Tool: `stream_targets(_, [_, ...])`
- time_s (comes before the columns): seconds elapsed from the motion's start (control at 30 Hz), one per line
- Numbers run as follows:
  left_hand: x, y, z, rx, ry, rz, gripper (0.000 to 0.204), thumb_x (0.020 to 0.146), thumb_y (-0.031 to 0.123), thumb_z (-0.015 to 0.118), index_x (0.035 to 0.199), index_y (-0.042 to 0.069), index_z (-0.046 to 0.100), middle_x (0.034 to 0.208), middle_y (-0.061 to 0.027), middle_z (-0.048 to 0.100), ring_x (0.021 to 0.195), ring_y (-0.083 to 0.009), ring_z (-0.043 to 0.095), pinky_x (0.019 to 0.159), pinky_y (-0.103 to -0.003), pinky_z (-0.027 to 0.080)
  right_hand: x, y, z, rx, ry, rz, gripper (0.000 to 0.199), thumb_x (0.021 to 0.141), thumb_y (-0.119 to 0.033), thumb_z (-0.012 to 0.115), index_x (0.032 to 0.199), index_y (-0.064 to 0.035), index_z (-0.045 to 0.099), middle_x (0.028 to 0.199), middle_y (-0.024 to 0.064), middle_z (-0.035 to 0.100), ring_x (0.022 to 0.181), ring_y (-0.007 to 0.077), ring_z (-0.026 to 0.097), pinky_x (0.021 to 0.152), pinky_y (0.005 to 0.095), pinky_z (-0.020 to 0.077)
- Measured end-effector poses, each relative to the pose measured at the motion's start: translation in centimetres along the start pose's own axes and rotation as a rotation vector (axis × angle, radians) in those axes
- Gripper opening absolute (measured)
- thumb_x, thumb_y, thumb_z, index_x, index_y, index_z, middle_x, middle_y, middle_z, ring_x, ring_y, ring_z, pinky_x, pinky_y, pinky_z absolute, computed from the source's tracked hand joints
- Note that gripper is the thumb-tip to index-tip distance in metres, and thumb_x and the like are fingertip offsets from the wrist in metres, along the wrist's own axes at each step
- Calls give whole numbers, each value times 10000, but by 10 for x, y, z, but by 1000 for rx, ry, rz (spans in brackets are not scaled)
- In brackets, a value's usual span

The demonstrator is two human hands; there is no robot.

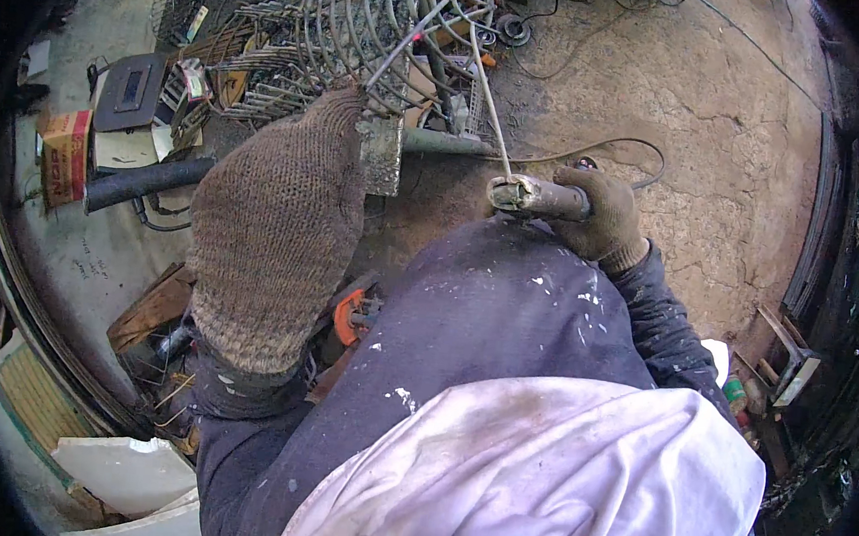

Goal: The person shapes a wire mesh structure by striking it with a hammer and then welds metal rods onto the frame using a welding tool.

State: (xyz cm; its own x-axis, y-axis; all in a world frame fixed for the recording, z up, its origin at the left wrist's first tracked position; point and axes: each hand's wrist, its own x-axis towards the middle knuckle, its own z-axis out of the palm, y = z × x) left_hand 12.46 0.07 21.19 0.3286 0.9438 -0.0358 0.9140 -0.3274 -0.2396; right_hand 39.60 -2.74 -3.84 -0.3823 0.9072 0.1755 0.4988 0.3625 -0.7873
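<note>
My left hand (278, 228), in a brown knitted glove, reaches forward with its fingers drawn together at the tips. They close on the near end of a thin metal rod (405, 45) that leans up against a curved cage of bent metal bars (363, 9). My right hand (604, 216), gloved too, is wrapped round a worn welding electrode holder (544, 197) above my thigh. A long, pale welding electrode (491, 98) stands up from its jaws, its far end by the rings at the cage's right. The left fingertips are partly hidden by the glove.
A green-grey pipe (446, 143) and a metal plate (382, 155) lie under the cage. At left are a dark welding mask (128, 93), a cardboard box (63, 155) and a dark tube (146, 185). A cable (647, 149) loops over the concrete floor. An orange tool (348, 316) sits beside my leg.
</note>
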Motion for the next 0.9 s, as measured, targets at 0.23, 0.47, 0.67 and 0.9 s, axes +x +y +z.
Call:
stream_targets(0.23, [4, 1, -4, -104, 3, -19, 333, 992, 207, 630, 1313, 129, 672, 942, -180, 723, 833, -379, 712, 722, -479, 554, 0, 1, 5, 4, 31, -33, 498, 701, -277, 901, 1110, -99, 680, 967, 150, 751, 880, 372, 730, 751, 451, 573])
stream_targets(0.47, [5, 6, -6, -75, -55, -58, 330, 985, 223, 636, 1303, 142, 678, 925, -175, 721, 818, -363, 711, 711, -465, 557, 1, 2, 2, 20, 11, -47, 504, 716, -291, 899, 1124, -104, 669, 956, 147, 744, 857, 366, 726, 748, 455, 569])
stream_targets(0.67, [2, 4, -2, -70, 2, -15, 320, 981, 233, 644, 1288, 152, 682, 887, -163, 712, 781, -353, 707, 684, -466, 557, 5, -3, -1, -1, 5, -88, 494, 720, -301, 898, 1120, -119, 671, 936, 134, 743, 852, 363, 723, 717, 455, 551])
stream_targets(0.9, [2, 2, -2, -37, 19, 26, 321, 976, 218, 657, 1288, 146, 684, 870, -166, 705, 761, -356, 698, 676, -467, 555, 5, -1, 3, -13, -9, -73, 486, 724, -300, 892, 1120, -125, 672, 933, 122, 744, 849, 362, 720, 708, 459, 542])
